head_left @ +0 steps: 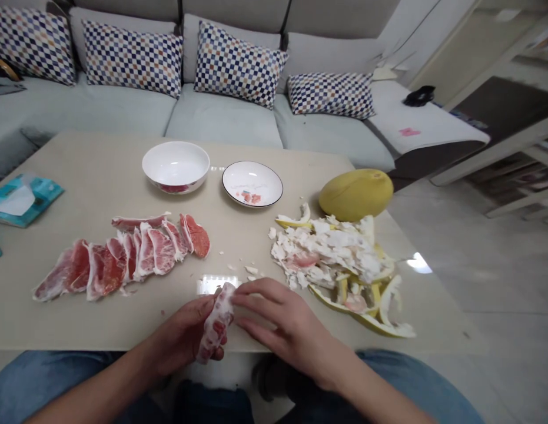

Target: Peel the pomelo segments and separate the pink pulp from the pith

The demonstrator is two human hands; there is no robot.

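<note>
My left hand (pixel 192 327) is wrapped round a pomelo segment (pixel 215 327), held tilted at the table's near edge. White membrane covers much of it, with red flesh showing through. At the segment's upper end, the curved fingers of my right hand (pixel 285 321) touch its edge; the thumb is hidden. A row of pink pomelo segments (pixel 128 256) lies on the table to the left. On the right is a heap of white pith scraps (pixel 331 250) with yellow peel strips (pixel 366 321) around it.
A white bowl (pixel 175 165) and a dark-rimmed plate (pixel 252 184) with small pink marks or bits stand at the back of the table (pixel 101 176). A whole yellow pomelo (pixel 356 194) rests behind the scraps. A blue tissue pack (pixel 26 199) lies far left. A sofa (pixel 225 123) stands beyond.
</note>
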